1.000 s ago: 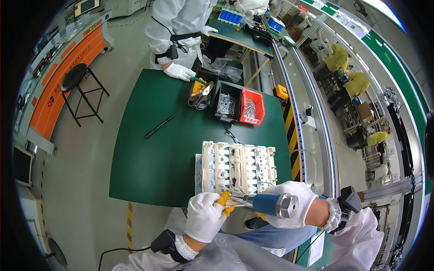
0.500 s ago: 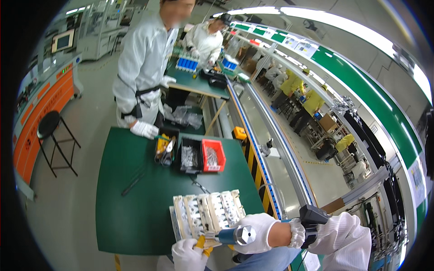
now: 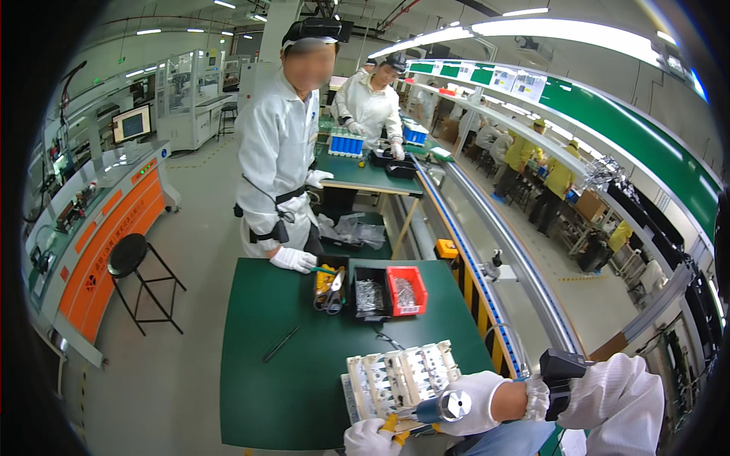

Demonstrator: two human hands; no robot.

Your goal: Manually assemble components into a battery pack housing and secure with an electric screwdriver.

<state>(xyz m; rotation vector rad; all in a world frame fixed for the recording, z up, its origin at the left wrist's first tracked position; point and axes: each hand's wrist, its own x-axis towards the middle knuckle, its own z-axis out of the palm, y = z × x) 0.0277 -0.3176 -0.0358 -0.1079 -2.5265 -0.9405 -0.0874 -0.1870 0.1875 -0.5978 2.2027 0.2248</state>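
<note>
My right hand [image 3: 477, 403], in a white glove, is wrapped round a blue electric screwdriver [image 3: 430, 411] with a silver end. Its slim front part points left, toward my left hand [image 3: 372, 438]. That hand, gloved in white with yellow at the fingertips, is closed at the near edge of a white plastic frame block [image 3: 407, 374]. Whatever its fingers pinch is hidden. Rows of slots and small dark and metallic parts cover the top of the block, which lies on the green table [image 3: 304, 403] near its front right.
Beyond the block stand a red bin [image 3: 407, 290] and a black bin [image 3: 370, 294] of metal fasteners, and a box with scissors [image 3: 330, 292]. A dark pen-like tool [image 3: 281, 343] lies left. A person [image 3: 277, 152] rests a gloved hand on the far edge. A conveyor [image 3: 525, 289] runs along the right.
The view has swung left and up, so the table and block appear farther right and lower. Both hands stay at the block's near edge, with the screwdriver still in my right hand.
</note>
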